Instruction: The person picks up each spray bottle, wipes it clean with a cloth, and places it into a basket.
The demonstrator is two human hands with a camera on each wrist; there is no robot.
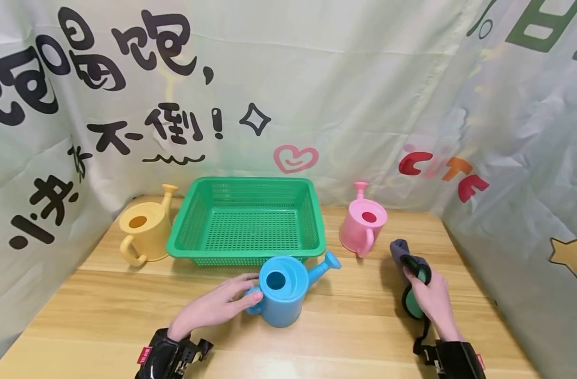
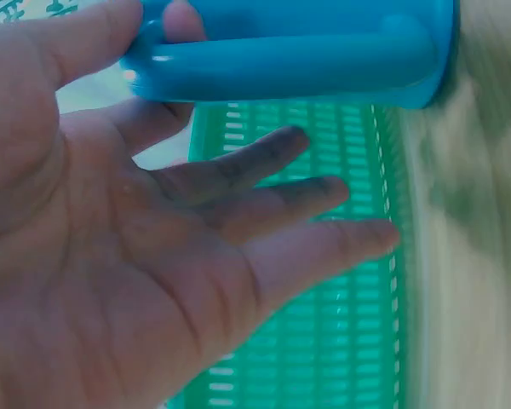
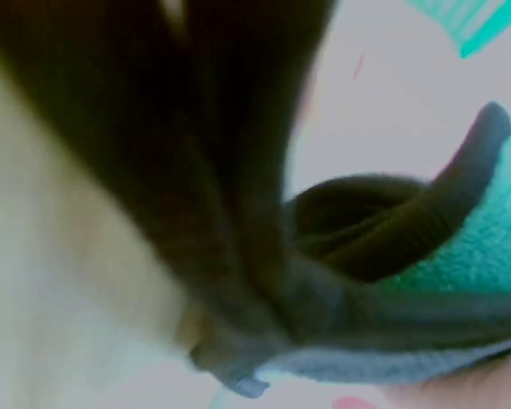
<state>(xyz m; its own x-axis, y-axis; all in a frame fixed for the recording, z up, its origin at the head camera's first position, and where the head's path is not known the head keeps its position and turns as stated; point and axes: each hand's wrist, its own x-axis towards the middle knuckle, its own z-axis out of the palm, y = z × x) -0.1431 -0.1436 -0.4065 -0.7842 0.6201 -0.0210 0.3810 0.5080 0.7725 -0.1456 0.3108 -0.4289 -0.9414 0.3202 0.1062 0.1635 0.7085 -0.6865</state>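
Observation:
My left hand point(image 1: 222, 304) is at the handle of a blue watering can point(image 1: 282, 295). In the left wrist view, thumb and index finger pinch the end of the handle point(image 2: 281, 68), while the other fingers point(image 2: 324, 243) stretch out straight. The can is upright, its spout pointing right; whether it touches the table I cannot tell. Over on the right, my right hand point(image 1: 433, 297) grips a soft grey and green cloth item point(image 1: 413, 302) with black edging and a black strap. Its green side looks fuzzy in the right wrist view, where dark folds point(image 3: 238, 213) hide most of the hand.
A green plastic basket point(image 1: 175, 237) stands at the back of the wooden table point(image 1: 99, 316). Left of it is a yellow watering can point(image 1: 151, 234), right of it a pink one point(image 1: 359, 229). Printed white cloth point(image 1: 364, 95) walls the back and sides.

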